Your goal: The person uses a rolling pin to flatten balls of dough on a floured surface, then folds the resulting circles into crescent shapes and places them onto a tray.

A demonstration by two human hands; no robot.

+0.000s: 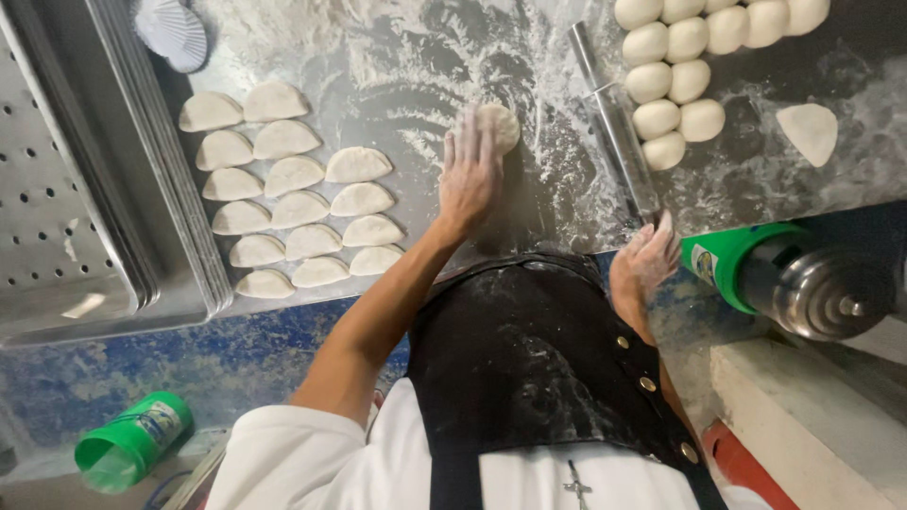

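my right hand (pixel 645 257) rests with its fingers loosely spread at the end of the rolling pin (pixel 612 123), gripping nothing. my left hand (pixel 470 170) presses flat, fingers together, on a dough round (pixel 499 125). beside it lie rows of folded dumplings (pixel 288 189), done; farther off, dough balls (pixel 694 57) are left to flatten.

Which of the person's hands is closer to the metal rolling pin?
The right hand: it sits at the near end of the metal rolling pin, about touching it. The left hand is farther off to the pin's left, pressing a dough piece.
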